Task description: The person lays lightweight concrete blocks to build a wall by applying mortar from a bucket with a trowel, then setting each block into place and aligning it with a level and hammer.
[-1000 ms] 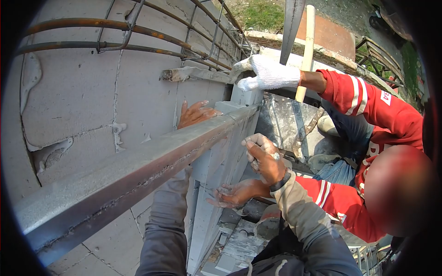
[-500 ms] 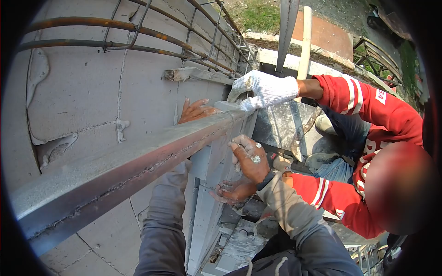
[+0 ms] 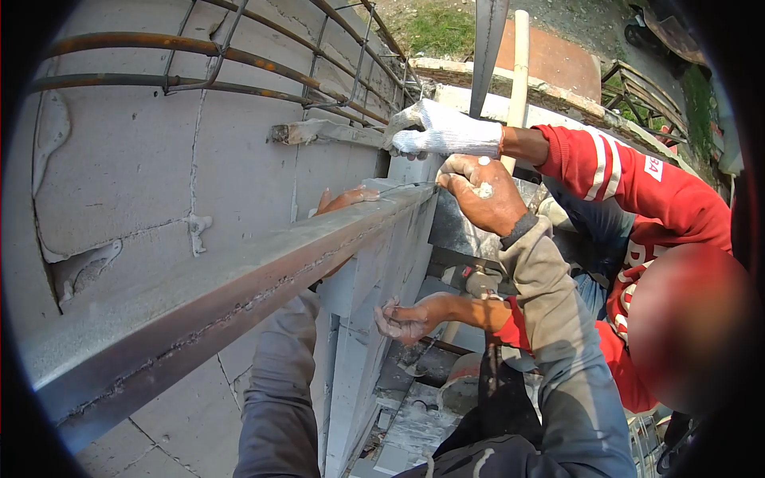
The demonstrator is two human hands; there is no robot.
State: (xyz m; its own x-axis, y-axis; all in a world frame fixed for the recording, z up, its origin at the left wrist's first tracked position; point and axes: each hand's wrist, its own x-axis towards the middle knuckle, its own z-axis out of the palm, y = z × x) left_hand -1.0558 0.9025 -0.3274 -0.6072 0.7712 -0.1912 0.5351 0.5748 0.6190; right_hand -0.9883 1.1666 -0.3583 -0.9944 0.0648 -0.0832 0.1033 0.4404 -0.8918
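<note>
My left hand (image 3: 347, 199) reaches up behind the steel beam (image 3: 239, 283); its stretched fingers show over the beam's far edge, the palm hidden. A thin dark wire (image 3: 406, 186) crosses the beam's top between my hands. At the beam's far end my right hand (image 3: 488, 193) is closed, thumb and fingers pinched at the wire's end, with white mortar stuck on its back. Just above it, a co-worker's white-gloved hand (image 3: 450, 131) rests by the end of a pale block. Lower down, the co-worker's bare hand (image 3: 410, 317) is held half curled beside the block wall (image 3: 362, 342).
Rusty rebar (image 3: 239, 54) runs along the upper left over a pale block wall (image 3: 247, 151). A mortar-caked wooden piece (image 3: 323, 132) juts from it. An upright steel bar (image 3: 488, 56) and a pole (image 3: 518, 80) stand behind. The co-worker in red crouches at right.
My right hand has moved up and right, away from the beam's side to its far end. The gloved hand shifted slightly up and left. The co-worker's bare hand is now in fuller view.
</note>
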